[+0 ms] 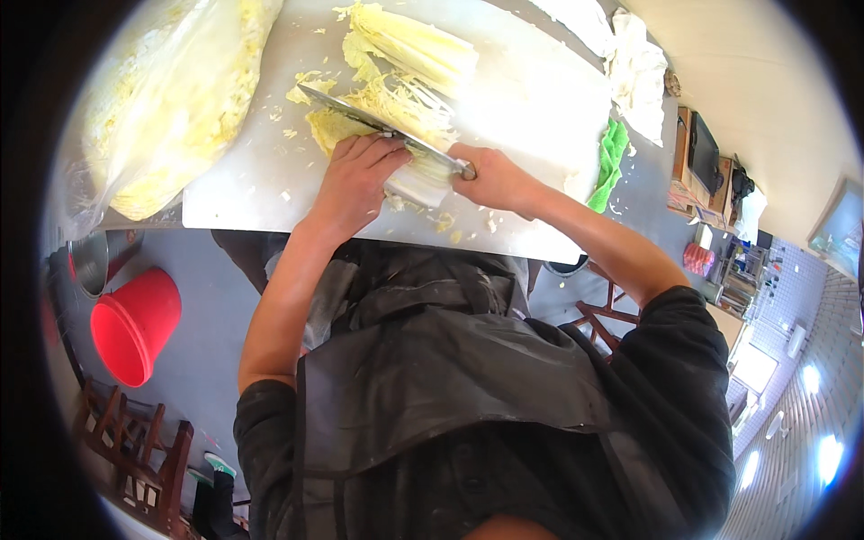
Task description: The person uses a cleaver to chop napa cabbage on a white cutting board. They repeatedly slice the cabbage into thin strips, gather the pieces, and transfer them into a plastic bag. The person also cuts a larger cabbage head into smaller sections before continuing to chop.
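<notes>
My right hand (491, 177) grips the handle of a kitchen knife (351, 111), whose blade points to the upper left across a piece of napa cabbage (418, 177). Fingers bent, my left hand (361, 177) presses on that piece, right beside the blade. Finely cut cabbage shreds (405, 104) lie just beyond the knife. Farther up is another napa cabbage piece (418, 47), with no hand on it. All of this rests on a white cutting board (256, 189), where small cabbage scraps are scattered.
A clear plastic bag of shredded cabbage (182, 101) stands at the board's left. A green cloth (610, 165) and white cloths (636, 74) lie at the right. On the floor to the left are a red bucket (138, 324) and a wooden chair (135, 445), with a person's legs (216, 499) nearby.
</notes>
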A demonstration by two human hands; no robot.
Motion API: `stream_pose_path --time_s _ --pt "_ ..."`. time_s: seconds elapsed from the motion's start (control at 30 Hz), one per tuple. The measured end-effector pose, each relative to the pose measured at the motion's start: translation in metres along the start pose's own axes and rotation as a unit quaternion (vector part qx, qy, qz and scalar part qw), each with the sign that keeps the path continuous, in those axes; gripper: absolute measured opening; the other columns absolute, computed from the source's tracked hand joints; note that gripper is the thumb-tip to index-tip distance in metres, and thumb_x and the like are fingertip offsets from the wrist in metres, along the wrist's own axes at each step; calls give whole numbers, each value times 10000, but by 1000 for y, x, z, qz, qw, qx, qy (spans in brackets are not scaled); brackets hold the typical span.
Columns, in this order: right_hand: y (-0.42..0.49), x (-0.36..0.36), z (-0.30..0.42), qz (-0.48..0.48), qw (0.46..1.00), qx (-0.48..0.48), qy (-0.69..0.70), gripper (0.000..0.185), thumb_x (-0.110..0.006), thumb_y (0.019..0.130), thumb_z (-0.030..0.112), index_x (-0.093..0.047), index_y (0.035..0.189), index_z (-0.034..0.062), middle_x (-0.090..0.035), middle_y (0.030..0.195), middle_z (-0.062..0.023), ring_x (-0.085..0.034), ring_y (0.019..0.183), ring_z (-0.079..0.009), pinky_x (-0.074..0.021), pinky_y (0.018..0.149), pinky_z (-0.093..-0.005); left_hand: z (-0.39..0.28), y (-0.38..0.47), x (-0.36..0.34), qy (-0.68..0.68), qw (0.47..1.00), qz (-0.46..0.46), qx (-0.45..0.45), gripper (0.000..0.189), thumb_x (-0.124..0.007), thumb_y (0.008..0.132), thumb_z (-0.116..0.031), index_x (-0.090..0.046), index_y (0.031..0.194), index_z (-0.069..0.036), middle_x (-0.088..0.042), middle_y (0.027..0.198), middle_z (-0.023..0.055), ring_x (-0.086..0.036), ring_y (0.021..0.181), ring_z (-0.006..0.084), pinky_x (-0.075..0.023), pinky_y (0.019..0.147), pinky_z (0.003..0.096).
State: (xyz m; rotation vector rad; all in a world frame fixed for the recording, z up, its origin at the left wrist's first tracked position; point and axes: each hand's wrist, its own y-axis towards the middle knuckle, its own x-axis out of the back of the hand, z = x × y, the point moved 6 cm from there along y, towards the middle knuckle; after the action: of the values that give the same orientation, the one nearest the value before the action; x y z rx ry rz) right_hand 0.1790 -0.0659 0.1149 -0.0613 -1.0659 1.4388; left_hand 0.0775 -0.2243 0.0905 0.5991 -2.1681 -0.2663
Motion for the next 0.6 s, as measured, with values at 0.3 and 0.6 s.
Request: stream_pose_path --time_s 0.3,0.6 --pt "-75 58 7 82 991 -74 -79 355 -598 917 137 -619 1258 44 -597 743 -134 -579 669 -209 -482 649 -372 3 -2 -4 12 1000 25 10 467 -619 742 56 -681 1185 -78 -639 1262 67 -553 1208 271 -401 1058 420" --pt "-6 0 2 19 999 -22 -31 435 -603 902 169 -605 1322 53 -715 951 -238 -688 851 -366 -537 779 -423 -2 -6 0 6 1000 -13 0 522 -563 698 117 -677 1175 -60 -642 1245 84 -563 1173 308 -410 1024 428"
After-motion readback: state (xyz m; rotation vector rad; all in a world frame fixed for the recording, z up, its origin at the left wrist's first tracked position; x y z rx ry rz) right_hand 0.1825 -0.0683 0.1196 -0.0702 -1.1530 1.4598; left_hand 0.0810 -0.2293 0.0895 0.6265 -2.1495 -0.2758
